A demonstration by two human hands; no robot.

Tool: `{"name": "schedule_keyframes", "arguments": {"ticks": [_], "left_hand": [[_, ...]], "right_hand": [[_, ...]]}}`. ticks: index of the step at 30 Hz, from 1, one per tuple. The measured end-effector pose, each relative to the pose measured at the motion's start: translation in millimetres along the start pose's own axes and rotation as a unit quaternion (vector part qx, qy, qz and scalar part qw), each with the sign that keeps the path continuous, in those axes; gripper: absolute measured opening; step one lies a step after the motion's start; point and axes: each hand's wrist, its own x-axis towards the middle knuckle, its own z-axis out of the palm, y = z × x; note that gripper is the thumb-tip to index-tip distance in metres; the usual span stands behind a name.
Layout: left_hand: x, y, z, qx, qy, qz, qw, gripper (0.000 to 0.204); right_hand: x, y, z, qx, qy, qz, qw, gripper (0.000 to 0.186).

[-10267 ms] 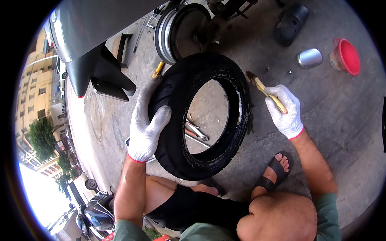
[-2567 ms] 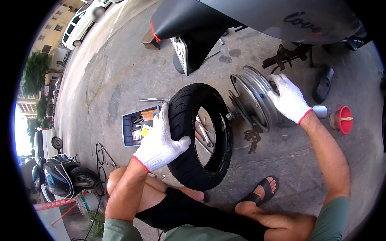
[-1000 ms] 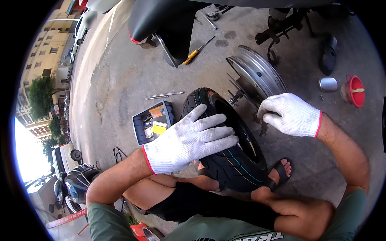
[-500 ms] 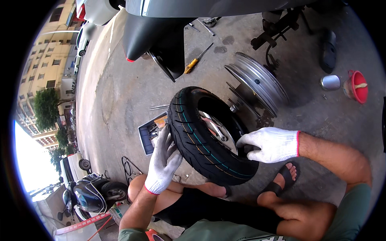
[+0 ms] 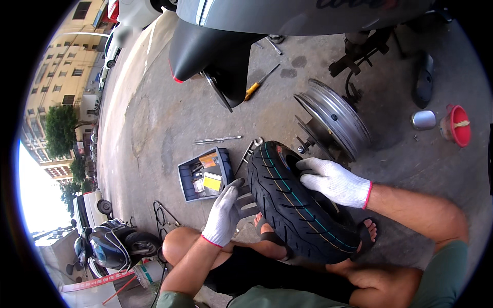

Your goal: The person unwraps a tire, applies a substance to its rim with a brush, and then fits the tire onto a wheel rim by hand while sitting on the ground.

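Tyre [image 5: 295,210], head view: since half a second ago its tread has swung toward the camera; it leans between the feet.
Right hand [image 5: 334,180]: shifted to the opening's far edge, fingers bent; grip unclear.
Left hand [image 5: 226,213]: fingers spread, beside the tread.
Wheel rim [image 5: 345,117]: just beyond.
Wrench [image 5: 250,150]: between tyre and toolbox [image 5: 226,164].
Screwdriver [image 5: 251,91]: farther off.
Red cup [image 5: 463,136]: far right.
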Motion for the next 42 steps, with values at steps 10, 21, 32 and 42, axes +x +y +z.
{"name": "schedule_keyframes", "arguments": {"ticks": [10, 21, 32, 42], "left_hand": [[-33, -2, 28, -0.092, -0.059, -0.058, 0.992, 0.05], [-76, -32, 25, 0.08, -0.02, -0.014, 0.997, 0.093], [-31, -2, 60, 0.21, 0.026, 0.158, 0.965, 0.114], [-23, 7, 58, 0.089, 0.09, 0.143, 0.982, 0.089]], "right_hand": [[-28, -13, 15, -0.028, -0.038, -0.036, 0.998, 0.04], [-43, 9, 10, -0.235, -0.087, -0.151, 0.956, 0.032], [-28, 24, 32, -0.213, -0.158, -0.128, 0.956, 0.033], [-12, -35, -54, -0.263, 0.212, -0.244, 0.909, 0.021]]}}
